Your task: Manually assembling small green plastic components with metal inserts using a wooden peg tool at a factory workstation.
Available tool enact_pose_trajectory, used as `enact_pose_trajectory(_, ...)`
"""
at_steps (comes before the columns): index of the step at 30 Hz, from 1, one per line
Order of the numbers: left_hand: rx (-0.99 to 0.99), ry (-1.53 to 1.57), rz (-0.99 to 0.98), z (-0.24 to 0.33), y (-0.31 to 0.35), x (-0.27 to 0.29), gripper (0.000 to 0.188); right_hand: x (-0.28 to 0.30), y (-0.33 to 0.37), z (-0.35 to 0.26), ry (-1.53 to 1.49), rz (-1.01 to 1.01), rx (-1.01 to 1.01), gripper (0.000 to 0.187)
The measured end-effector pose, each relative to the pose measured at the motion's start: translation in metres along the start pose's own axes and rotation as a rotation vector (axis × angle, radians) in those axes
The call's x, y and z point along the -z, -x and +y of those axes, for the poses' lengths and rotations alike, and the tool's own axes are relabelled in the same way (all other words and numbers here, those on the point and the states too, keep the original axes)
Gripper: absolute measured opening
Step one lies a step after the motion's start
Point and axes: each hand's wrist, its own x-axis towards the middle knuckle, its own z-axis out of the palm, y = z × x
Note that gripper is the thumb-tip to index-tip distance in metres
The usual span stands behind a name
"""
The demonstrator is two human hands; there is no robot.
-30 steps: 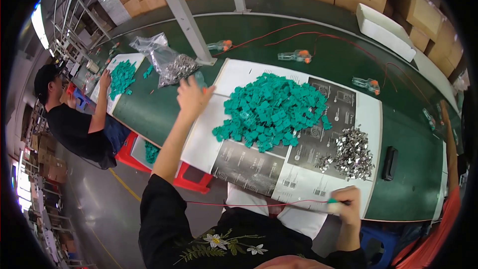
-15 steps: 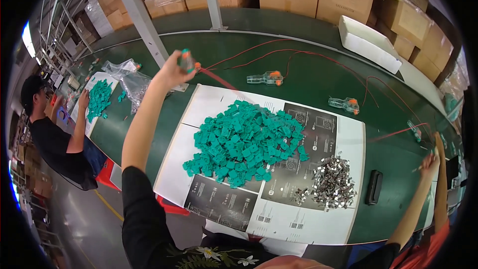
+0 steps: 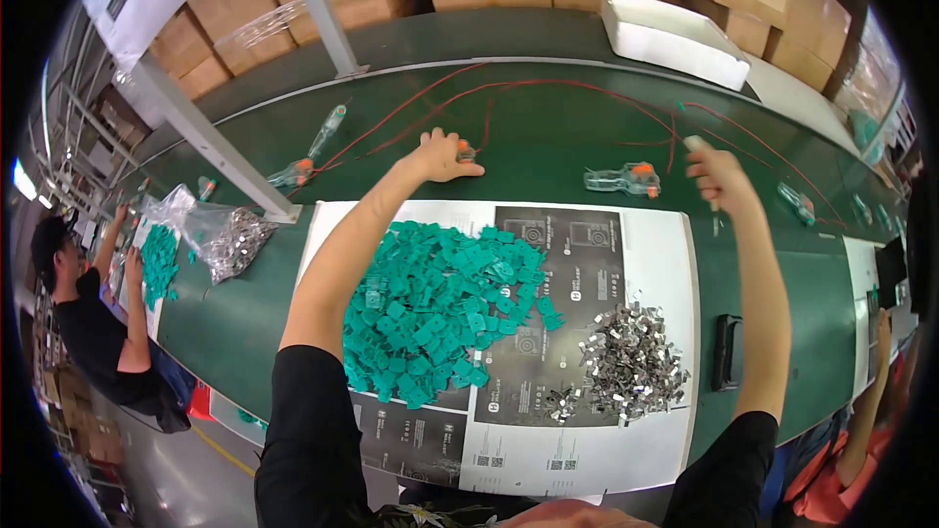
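My left hand (image 3: 442,158) reaches past the green pile, its fingers closed over a clear plastic piece with an orange part (image 3: 466,151); most of that piece is hidden. Above the belt at right, my right hand (image 3: 719,179) is closed around a slim stick-like thing, whose pale end (image 3: 693,143) sticks out by the thumb side. Between my hands lies a clear teal plastic housing with an orange part (image 3: 623,179). Nearer to me, a large heap of small green plastic parts (image 3: 430,308) and a smaller heap of shiny metal clips (image 3: 636,362) sit on a printed cardboard sheet (image 3: 514,455).
Red wires (image 3: 548,83) run across the green belt. Another clear-and-orange housing (image 3: 293,173) lies by the metal post (image 3: 205,132). A bag of metal parts (image 3: 235,240), a black case (image 3: 727,352) and a white foam tray (image 3: 670,39) stand around. Co-workers (image 3: 98,318) sit on both sides.
My left hand has come down and right from the far left, where it held a clear-and-orange piece aloft. My right hand has swung in from the right edge, and the whole view has shifted.
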Motion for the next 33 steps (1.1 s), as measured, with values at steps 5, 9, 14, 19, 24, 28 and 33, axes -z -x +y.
enact_pose_trajectory(5, 0.05, 0.399, -0.141, 0.075, -0.04, -0.007, 0.061, -0.064, 0.018, 0.01, 0.321, 0.027, 0.056, 0.038)
enact_pose_trajectory(9, -0.064, 0.625, -0.013, 0.169, -0.066, -0.04, 0.067, -0.067, 0.011, 0.015, 0.004, -0.187, -0.129, 0.029)
enact_pose_trajectory(14, -0.322, 0.11, -0.121, 0.205, -0.077, -0.07, 0.074, -0.06, 0.028, 0.017, -0.212, -0.184, -0.201, 0.026)
enact_pose_trajectory(19, -0.366, 0.1, -0.263, 0.213, -0.062, -0.043, 0.074, -0.047, 0.044, 0.017, -0.405, -0.181, -0.221, 0.031)
enact_pose_trajectory(24, -0.47, 0.36, -0.386, 0.253, 0.007, 0.036, 0.069, -0.04, 0.068, 0.002, -0.688, -0.449, -0.115, 0.029)
enact_pose_trajectory(28, -0.505, 0.297, -0.442, 0.243, 0.094, 0.107, 0.062, -0.036, 0.086, -0.037, -1.009, -0.572, 0.13, 0.027)
enact_pose_trajectory(33, -0.26, 0.051, -0.375, 0.158, 0.216, 0.159, 0.061, 0.085, 0.064, -0.06, -1.081, -0.308, 0.327, 0.01)
